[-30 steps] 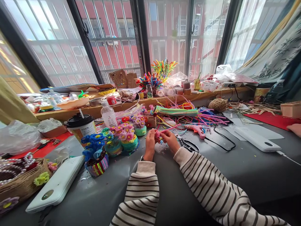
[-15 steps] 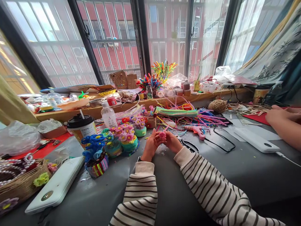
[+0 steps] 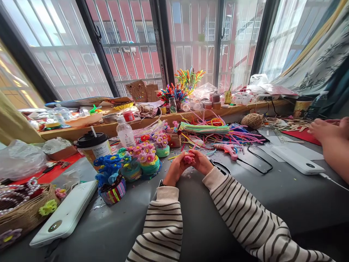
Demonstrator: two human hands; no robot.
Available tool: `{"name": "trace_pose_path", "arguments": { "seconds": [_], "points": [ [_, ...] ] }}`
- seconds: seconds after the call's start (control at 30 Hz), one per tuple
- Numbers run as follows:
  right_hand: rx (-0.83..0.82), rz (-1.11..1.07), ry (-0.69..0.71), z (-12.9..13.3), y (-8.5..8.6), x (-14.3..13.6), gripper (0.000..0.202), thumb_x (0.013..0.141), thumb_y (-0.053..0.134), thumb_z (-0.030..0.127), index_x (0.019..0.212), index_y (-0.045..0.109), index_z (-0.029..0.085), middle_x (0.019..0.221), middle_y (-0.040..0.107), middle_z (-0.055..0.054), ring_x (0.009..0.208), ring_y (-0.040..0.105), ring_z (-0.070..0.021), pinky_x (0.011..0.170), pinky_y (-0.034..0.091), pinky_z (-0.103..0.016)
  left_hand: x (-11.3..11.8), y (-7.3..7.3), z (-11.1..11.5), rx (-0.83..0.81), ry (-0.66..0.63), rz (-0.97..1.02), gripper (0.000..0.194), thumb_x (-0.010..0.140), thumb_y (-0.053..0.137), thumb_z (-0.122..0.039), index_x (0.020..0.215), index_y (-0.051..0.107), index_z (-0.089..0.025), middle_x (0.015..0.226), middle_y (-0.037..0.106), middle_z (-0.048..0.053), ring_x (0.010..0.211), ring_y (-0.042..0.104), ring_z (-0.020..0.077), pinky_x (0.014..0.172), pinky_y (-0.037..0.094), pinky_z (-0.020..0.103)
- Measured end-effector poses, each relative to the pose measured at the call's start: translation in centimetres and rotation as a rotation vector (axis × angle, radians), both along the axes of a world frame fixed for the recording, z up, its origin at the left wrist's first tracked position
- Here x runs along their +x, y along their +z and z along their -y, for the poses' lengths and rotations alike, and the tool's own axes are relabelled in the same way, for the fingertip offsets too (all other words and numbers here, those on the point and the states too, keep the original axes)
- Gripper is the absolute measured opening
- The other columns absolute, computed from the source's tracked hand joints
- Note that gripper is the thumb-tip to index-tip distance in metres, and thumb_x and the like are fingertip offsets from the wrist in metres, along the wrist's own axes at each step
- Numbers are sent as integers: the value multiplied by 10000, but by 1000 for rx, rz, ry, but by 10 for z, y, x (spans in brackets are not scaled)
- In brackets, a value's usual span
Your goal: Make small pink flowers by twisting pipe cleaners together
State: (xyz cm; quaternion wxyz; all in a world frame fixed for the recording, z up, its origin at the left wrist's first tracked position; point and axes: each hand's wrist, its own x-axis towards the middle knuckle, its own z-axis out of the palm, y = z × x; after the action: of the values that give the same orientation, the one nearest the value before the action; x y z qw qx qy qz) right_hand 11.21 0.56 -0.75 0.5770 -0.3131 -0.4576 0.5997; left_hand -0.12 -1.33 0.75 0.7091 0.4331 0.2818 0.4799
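Note:
A small pink fuzzy piece (image 3: 188,159) is held between my two hands near the middle of the grey table (image 3: 196,211). My left hand (image 3: 177,169) has its fingers curled round it from the left. From the right, my right hand (image 3: 201,162) pinches at the same piece, its fingertips meeting those of the left. A thin pink stem (image 3: 194,146) sticks up behind the fingers. Black-handled scissors (image 3: 223,168) lie partly hidden beside my right wrist. Left of my hands stand pots of pink fuzzy flowers (image 3: 145,153) and a blue one (image 3: 109,169).
Behind my hands lie pipe cleaners (image 3: 207,128) and a pink glue gun (image 3: 230,152) with a black cable. White power banks (image 3: 297,160) sit at both sides. A lidded cup (image 3: 95,147) and bottle (image 3: 125,134) stand left. Another person's hands (image 3: 327,131) are at right.
My fingers have closed in on the pink piece, which has shifted slightly down. My right hand has moved a little left. The other person's hands have moved slightly at the right edge.

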Motion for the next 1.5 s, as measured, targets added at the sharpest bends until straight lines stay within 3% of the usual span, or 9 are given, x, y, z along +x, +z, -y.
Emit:
{"name": "trace_pose_path", "arguments": {
  "seconds": [0.13,0.47,0.83,1.5],
  "points": [
    [-237,-263,61,0,2,1,156,714,516,311,653,533,169,538,542,31,431,471,-59,396,369,-177,-1,-2,-1,21,-23,-4,292,714,501,-349,681,617,-83,703,642,91,639,593,140,723,477,301],
    [-237,-284,-33,-1,3,5,176,585,659,300,637,613,139,536,585,27,433,481,-40,385,368,-152,0,2,3,36,-40,-105,333,713,471,-373,678,617,-76,676,649,99,697,606,177,734,466,318],
    [-210,-351,-205,-12,0,16,119,583,656,256,605,615,146,554,598,26,402,411,-18,348,326,-147,-1,-1,2,36,-80,-192,321,697,459,-364,604,605,-93,604,636,75,620,605,172,669,476,320],
    [-239,-361,-267,-15,0,23,84,643,610,205,582,610,147,545,604,24,412,439,-22,357,362,-128,1,0,3,15,-88,-282,391,675,474,-433,633,619,-72,655,647,118,639,609,183,691,464,323]
  ]
}}
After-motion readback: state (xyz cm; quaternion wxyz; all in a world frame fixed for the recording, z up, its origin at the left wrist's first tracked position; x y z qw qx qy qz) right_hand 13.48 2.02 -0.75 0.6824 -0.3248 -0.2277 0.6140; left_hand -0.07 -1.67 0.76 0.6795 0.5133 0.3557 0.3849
